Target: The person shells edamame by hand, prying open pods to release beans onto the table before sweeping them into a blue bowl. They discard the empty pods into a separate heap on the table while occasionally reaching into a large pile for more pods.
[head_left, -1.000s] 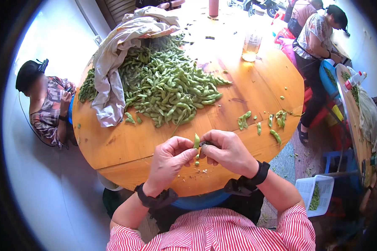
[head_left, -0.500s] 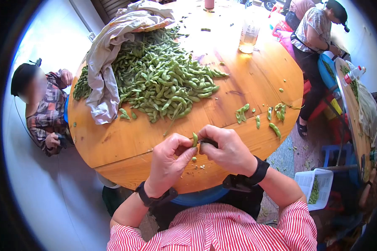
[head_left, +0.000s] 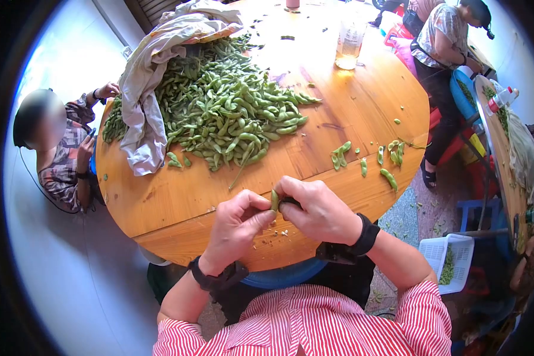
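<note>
Where the bright room lights it, a round wooden table (head_left: 172, 207) shines orange-brown, with seams across its planks, dark stains to the right of the heap (head_left: 231, 113) and white glare beyond it. Between the heap and the near edge, small crumbs lie on the wood. A pale wall (head_left: 71, 267) rises left of the heap, past a seated person (head_left: 59, 148); well to its right, a co-worker (head_left: 445, 41) stands by a second table (head_left: 504, 172), with a white basket (head_left: 448, 261) on the tiled floor (head_left: 400, 219).

A crumpled cloth (head_left: 145, 113) covers the left part of the heap and hides what lies under it. A bottle (head_left: 349, 44) stands upright to the heap's upper right, and loose pods (head_left: 340, 155) lie to its lower right. Nearer than the heap, the left hand (head_left: 234, 228) pinches a green pod (head_left: 274, 200) upright between thumb and fingers. Touching the same pod, the right hand (head_left: 320, 210) is curled around a dark object (head_left: 291, 202), mostly hidden by its fingers. Below the heap, a blue tub (head_left: 285, 276) shows under the table's near edge.
</note>
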Demonstrator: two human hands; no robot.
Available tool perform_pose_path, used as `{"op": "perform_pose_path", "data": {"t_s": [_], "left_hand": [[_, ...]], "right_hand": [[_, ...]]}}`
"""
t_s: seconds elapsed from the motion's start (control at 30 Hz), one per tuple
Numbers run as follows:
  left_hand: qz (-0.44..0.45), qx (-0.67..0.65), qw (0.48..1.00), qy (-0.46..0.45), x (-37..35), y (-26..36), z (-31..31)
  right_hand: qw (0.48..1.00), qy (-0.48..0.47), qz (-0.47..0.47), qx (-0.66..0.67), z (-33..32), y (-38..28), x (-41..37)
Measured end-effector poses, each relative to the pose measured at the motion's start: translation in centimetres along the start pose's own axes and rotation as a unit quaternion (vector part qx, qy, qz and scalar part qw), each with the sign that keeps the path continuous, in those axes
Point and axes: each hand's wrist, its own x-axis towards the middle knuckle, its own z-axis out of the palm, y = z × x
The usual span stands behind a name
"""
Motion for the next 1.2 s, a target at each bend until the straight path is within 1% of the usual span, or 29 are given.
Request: {"op": "perform_pose_path", "data": {"t_s": [0.03, 0.1, 0.13, 0.17, 0.2, 0.23, 0.3, 0.33, 0.37, 0.4, 0.43, 0.47, 0.53, 0.57, 0.63, 0.67, 0.73, 0.77, 0.8, 0.83, 0.87, 0.93, 0.97, 1.03, 1.07, 1.13, 1.17, 1.2], "left_hand": [[0.000, 0.001, 1.000, -0.001, 0.1, -0.1, -0.2], [-0.049, -0.127, 0.990, -0.046, 0.2, -0.1, -0.5], [-0.050, -0.127, 0.990, -0.046, 0.4, 0.0, -0.6], [-0.072, -0.149, 0.985, -0.053, 0.5, 0.0, -0.7], [-0.093, -0.170, 0.979, -0.060, 0.6, 0.0, -0.7], [-0.093, -0.170, 0.979, -0.060, 0.6, 0.1, -0.5], [-0.043, -0.048, 0.998, -0.018, 0.3, 0.5, 0.5], [-0.043, -0.048, 0.998, -0.016, 0.1, 0.5, 0.7], [0.046, 0.077, 0.996, 0.003, -0.1, 0.5, 0.9], [0.134, 0.201, 0.970, 0.021, -0.2, 0.7, 1.1], [0.144, 0.243, 0.959, 0.028, -0.3, 1.0, 1.1], [0.144, 0.243, 0.959, 0.029, -0.2, 1.1, 1.0], [0.204, 0.298, 0.932, 0.043, -0.2, 1.0, 1.0], [0.204, 0.298, 0.932, 0.043, -0.2, 0.9, 1.0], [0.189, 0.290, 0.937, 0.047, -0.2, 0.9, 1.0], [0.189, 0.291, 0.937, 0.047, -0.2, 0.8, 0.9], [0.113, 0.215, 0.970, 0.030, -0.3, 0.6, 0.7], [0.113, 0.216, 0.969, 0.030, -0.3, 0.6, 0.7], [0.046, 0.132, 0.990, 0.020, -0.2, 0.6, 0.7], [-0.022, 0.047, 0.999, 0.009, -0.2, 0.6, 0.7], [-0.022, 0.047, 0.999, 0.009, -0.1, 0.5, 0.6], [-0.038, -0.026, 0.999, -0.002, 0.1, 0.2, 0.5], [-0.038, -0.026, 0.999, -0.003, 0.1, 0.1, 0.5], [-0.064, -0.090, 0.994, -0.022, 0.2, 0.0, 0.2], [-0.064, -0.091, 0.994, -0.021, 0.3, 0.1, -0.1], [-0.133, -0.177, 0.974, -0.051, 0.4, 0.2, -0.7], [-0.133, -0.177, 0.974, -0.051, 0.5, 0.1, -1.0], [-0.153, -0.211, 0.963, -0.071, 0.6, -0.1, -1.2]], "right_hand": [[1.000, -0.007, 0.002, 0.011, -0.1, 0.1, 0.0], [1.000, -0.014, 0.019, 0.019, 0.0, 0.3, 0.0], [0.999, -0.021, 0.035, 0.027, 0.0, 0.3, 0.0], [0.999, -0.021, 0.036, 0.028, 0.0, 0.5, 0.1], [0.990, -0.046, 0.098, 0.091, -0.1, 0.6, 0.1], [0.973, -0.070, 0.158, 0.153, -0.3, 0.7, 0.2], [0.967, -0.074, 0.176, 0.171, -0.6, 0.6, 0.2], [0.960, -0.079, 0.194, 0.189, -0.7, 0.4, 0.2], [0.959, -0.080, 0.194, 0.189, -0.8, 0.4, 0.2], [0.961, -0.081, 0.187, 0.187, -0.8, 0.3, 0.3], [0.963, -0.083, 0.181, 0.184, -0.8, 0.3, 0.3], [0.962, -0.084, 0.180, 0.185, -0.7, 0.3, 0.3], [0.970, -0.066, 0.175, 0.153, -0.5, 0.2, 0.4], [0.970, -0.066, 0.175, 0.153, -0.4, 0.3, 0.5], [0.986, -0.042, 0.133, 0.092, -0.1, 0.7, 0.7], [0.986, -0.042, 0.132, 0.092, 0.0, 0.6, 0.7], [0.985, -0.036, 0.146, 0.088, 0.2, 0.5, 0.7], [0.985, -0.036, 0.145, 0.088, 0.2, 0.6, 0.8], [0.987, -0.036, 0.138, 0.076, 0.2, 0.8, 0.8], [0.989, -0.036, 0.132, 0.064, 0.3, 0.9, 0.8], [0.989, -0.036, 0.132, 0.064, 0.2, 0.9, 0.8], [0.989, -0.029, 0.133, 0.064, 0.1, 0.8, 0.9], [0.989, -0.029, 0.133, 0.063, 0.1, 0.8, 0.9], [0.988, -0.037, 0.136, 0.069, 0.0, 1.1, 0.9], [0.988, -0.038, 0.136, 0.069, -0.1, 1.3, 0.9], [0.984, -0.071, 0.127, 0.102, -0.5, 1.8, 1.1], [0.984, -0.071, 0.126, 0.102, -0.7, 1.7, 1.2], [0.979, -0.095, 0.143, 0.112, -1.0, 1.5, 1.3]]}}
